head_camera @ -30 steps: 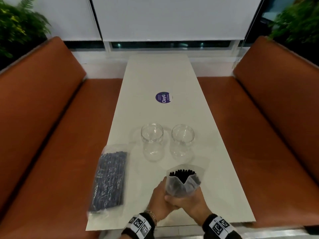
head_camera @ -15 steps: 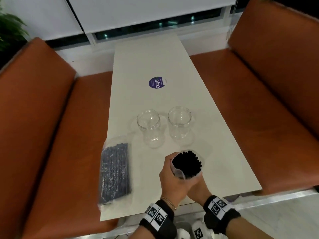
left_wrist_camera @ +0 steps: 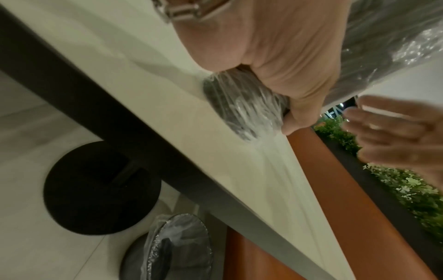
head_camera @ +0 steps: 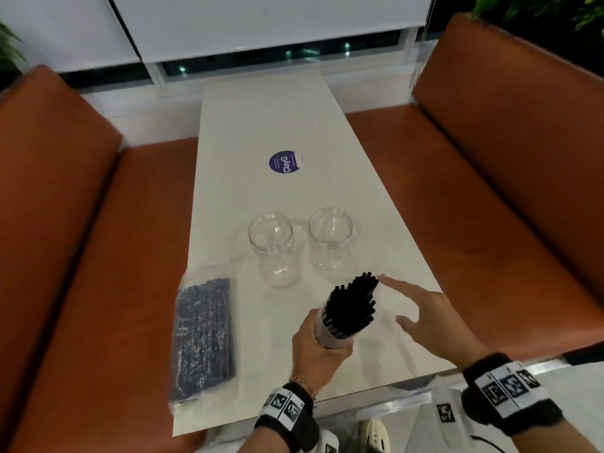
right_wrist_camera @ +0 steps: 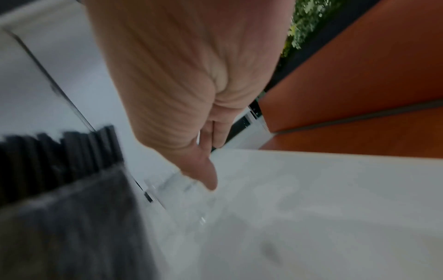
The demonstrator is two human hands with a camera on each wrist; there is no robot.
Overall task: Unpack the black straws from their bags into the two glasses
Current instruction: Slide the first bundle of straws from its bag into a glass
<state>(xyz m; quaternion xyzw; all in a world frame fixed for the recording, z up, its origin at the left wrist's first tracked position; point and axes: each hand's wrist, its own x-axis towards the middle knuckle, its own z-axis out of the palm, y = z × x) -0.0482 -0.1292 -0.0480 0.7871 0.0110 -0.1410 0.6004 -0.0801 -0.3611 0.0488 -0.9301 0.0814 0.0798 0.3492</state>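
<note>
My left hand [head_camera: 318,346] grips an opened clear bag of black straws [head_camera: 351,308] near its bottom, and the straw ends stick out of the bag's top, tilted toward the glasses. The left wrist view shows that hand [left_wrist_camera: 275,56] wrapped round the bagged straws [left_wrist_camera: 242,106]. My right hand [head_camera: 421,317] hovers just right of the bundle with fingers spread, holding nothing. Two empty clear glasses, a left glass [head_camera: 271,246] and a right glass [head_camera: 330,238], stand upright side by side beyond the bundle. A second, sealed bag of straws [head_camera: 204,336] lies flat at the table's left edge.
The long white table [head_camera: 261,125] carries a round purple sticker [head_camera: 283,162]. Orange bench seats [head_camera: 490,191] flank it on both sides. Under the table, the left wrist view shows a black round base [left_wrist_camera: 100,187] and a bin with a plastic liner [left_wrist_camera: 177,248].
My right hand has let go of the bag and moved out to the right, fingers spread. The straws now stick further out of the bag, tilted toward the glasses.
</note>
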